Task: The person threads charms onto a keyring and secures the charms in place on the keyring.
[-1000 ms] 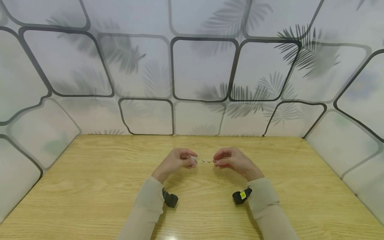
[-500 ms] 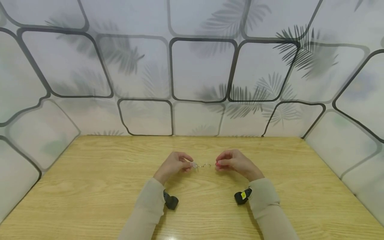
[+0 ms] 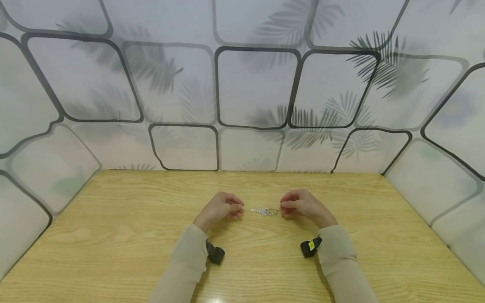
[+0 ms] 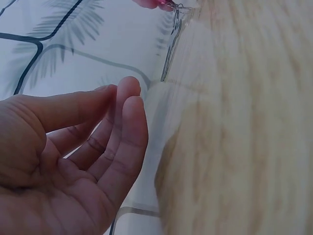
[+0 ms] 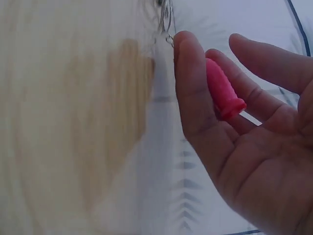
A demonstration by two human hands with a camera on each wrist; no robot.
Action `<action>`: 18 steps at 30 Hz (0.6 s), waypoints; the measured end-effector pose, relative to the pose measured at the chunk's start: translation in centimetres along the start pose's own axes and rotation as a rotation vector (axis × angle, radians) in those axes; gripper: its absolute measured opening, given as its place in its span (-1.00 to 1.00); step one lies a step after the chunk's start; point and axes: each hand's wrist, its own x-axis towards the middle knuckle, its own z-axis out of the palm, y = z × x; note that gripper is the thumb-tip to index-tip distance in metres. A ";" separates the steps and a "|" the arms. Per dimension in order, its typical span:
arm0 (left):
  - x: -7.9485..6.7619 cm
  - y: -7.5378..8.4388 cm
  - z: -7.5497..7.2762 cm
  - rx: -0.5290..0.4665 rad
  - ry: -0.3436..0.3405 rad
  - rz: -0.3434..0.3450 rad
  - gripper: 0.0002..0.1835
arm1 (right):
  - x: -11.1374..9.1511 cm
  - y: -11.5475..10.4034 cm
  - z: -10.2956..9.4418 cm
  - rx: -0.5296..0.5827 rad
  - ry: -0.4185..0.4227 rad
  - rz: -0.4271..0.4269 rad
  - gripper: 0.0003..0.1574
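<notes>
A silver key [image 3: 264, 211] lies on the table between the hands, its blade toward the left. Metal rings [image 3: 273, 212] and a short chain run from its head to my right hand [image 3: 306, 207]. In the right wrist view, a pink keychain charm [image 5: 225, 90] sits within the curled fingers of that hand, partly covered by the nearest finger. My left hand [image 3: 222, 209] is just left of the key's tip, apart from it. Its fingers [image 4: 132, 132] are loosely bent with the thumb near them, and nothing is between them.
The light wood table [image 3: 125, 235] lies under both hands. A white patterned backdrop [image 3: 257, 88] with dark outlines and leaf prints rises at the back and both sides. Black wrist cameras [image 3: 215, 252] hang under the sleeves.
The left hand has let go of the key, which now lies on the table. The right hand has moved slightly right with the charm, and the key and rings have shifted right.
</notes>
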 end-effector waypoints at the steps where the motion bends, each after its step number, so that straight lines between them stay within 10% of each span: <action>1: 0.0 0.0 0.0 0.002 -0.004 -0.001 -0.82 | 0.0 0.1 -0.1 -0.020 0.011 0.009 -0.75; 18: -0.2 -0.3 -0.7 0.022 -0.047 0.014 -0.77 | -1.6 0.8 -2.3 -0.179 0.178 0.051 -0.64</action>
